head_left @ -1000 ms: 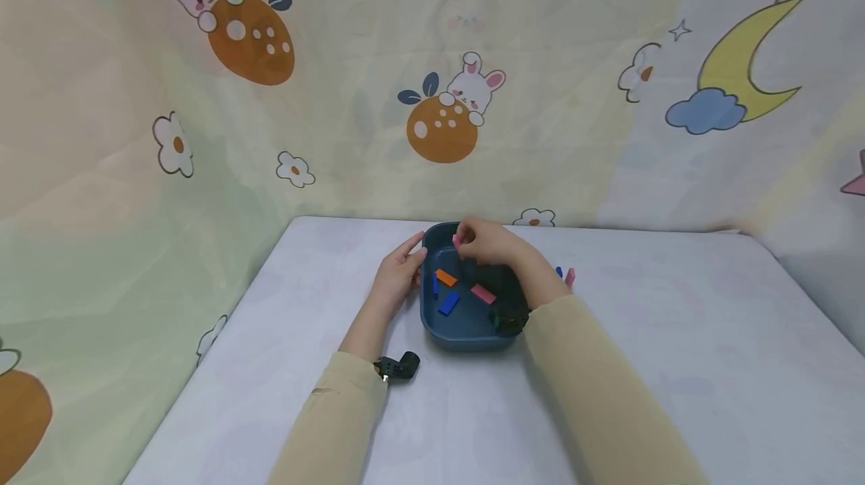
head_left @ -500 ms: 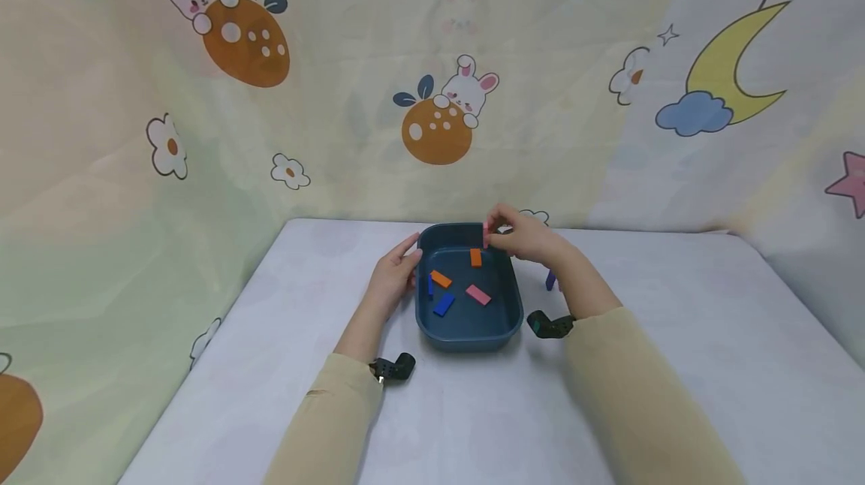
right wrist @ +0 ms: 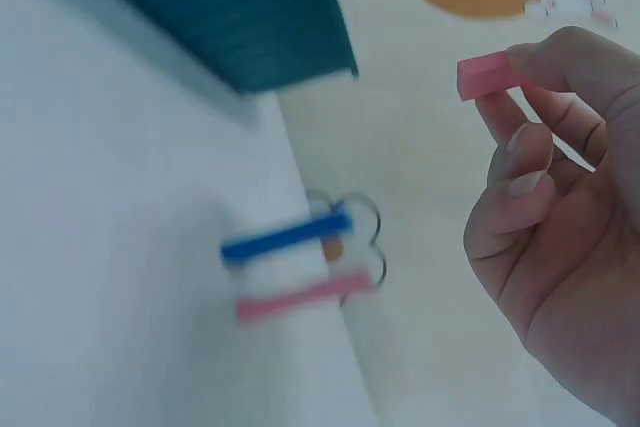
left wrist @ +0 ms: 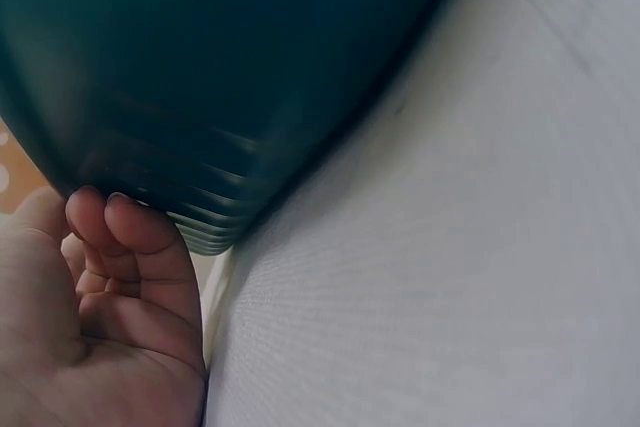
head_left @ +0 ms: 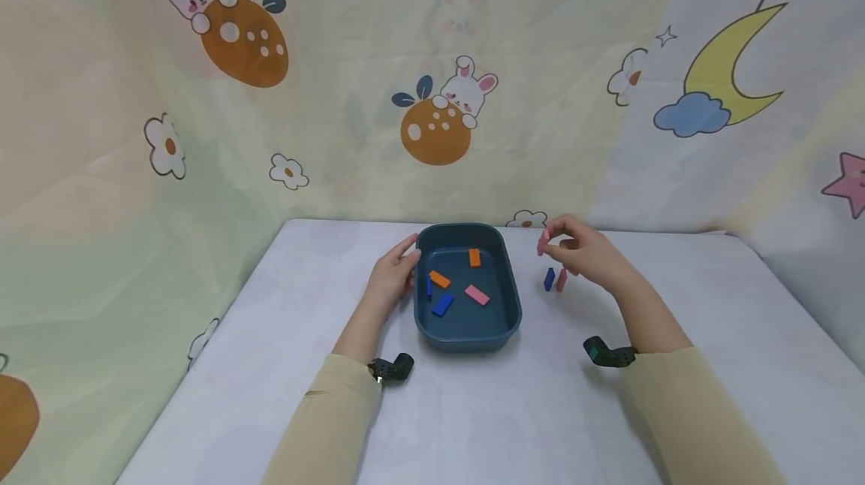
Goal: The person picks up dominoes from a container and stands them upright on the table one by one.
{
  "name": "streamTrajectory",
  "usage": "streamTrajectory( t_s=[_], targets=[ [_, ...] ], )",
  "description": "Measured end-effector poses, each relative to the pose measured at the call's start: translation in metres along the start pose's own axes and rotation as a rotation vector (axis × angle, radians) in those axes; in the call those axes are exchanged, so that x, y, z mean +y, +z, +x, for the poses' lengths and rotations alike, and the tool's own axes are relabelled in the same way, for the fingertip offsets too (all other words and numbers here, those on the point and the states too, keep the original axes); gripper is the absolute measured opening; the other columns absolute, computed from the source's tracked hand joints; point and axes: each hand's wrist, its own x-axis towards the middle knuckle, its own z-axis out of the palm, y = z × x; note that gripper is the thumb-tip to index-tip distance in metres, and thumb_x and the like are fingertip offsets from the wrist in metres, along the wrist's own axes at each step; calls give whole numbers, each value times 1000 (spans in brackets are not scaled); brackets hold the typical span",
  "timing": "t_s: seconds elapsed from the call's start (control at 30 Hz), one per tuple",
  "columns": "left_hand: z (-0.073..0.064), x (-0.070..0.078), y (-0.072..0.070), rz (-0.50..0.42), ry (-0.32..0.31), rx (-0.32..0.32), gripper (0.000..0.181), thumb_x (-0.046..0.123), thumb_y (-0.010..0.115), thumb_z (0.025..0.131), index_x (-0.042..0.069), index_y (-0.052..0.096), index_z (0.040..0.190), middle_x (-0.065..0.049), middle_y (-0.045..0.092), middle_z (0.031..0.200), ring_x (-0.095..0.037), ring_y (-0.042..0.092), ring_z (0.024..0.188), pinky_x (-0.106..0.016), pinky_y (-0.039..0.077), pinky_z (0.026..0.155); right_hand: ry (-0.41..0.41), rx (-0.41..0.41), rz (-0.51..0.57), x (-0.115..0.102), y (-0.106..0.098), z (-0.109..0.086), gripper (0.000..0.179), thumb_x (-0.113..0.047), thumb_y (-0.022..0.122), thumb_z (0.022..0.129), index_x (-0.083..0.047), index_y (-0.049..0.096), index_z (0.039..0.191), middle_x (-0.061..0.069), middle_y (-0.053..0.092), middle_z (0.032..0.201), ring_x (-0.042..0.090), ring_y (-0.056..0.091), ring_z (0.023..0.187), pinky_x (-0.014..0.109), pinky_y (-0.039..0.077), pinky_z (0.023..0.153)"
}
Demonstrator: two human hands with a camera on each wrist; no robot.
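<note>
A dark blue-green plastic bin (head_left: 468,336) stands on the white-covered table. My left hand (head_left: 393,273) holds its left side, and in the left wrist view bent fingers (left wrist: 150,237) touch the outer wall. Inside the bin lie blue, orange and pink domino blocks, such as an orange block (head_left: 474,257) and a pink block (head_left: 477,295). To the right of the bin, my right hand (head_left: 586,251) pinches a pink block (right wrist: 487,77) between thumb and fingertips, above the table. Below it a blue block (head_left: 550,279) and a pink block (head_left: 562,280) stand upright, side by side with a small gap.
Behind the table's back edge hangs a printed cloth backdrop (head_left: 351,94) with rabbits, flowers and a moon. Each wrist wears a small black camera, such as the right wrist camera (head_left: 608,353). The bin's right wall lies close to the standing blocks.
My right hand has lifted the pink block out from over the bin and carried it right, above the two standing blocks. The left hand has stayed at the bin's side.
</note>
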Motion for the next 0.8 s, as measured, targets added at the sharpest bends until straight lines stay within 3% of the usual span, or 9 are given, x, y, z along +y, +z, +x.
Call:
streamTrajectory(
  t_s=[0.1,0.53,0.8],
  targets=[
    [0,0,-1,0,4,1,40,42,62,96,43,55,136,-2,54,72,-18,52,64,-26,48,61,15,24,-31,13,-7,-6,30,-33,61,98,-18,50,122,14,62,118,20,49,64,31,46,59],
    [0,1,0,16,13,9,42,39,62,97,39,55,138,-1,55,71,-17,53,63,-25,47,60,52,40,-29,61,-22,-24,33,-31,60,99,-12,49,124,13,58,119,21,51,63,31,47,62],
    [0,2,0,15,13,5,41,37,61,98,38,55,138,-1,55,71,-17,52,63,-25,47,60,116,-20,-78,86,-20,-25,32,-30,61,98,-15,51,124,15,50,133,24,58,91,27,50,68]
  ],
)
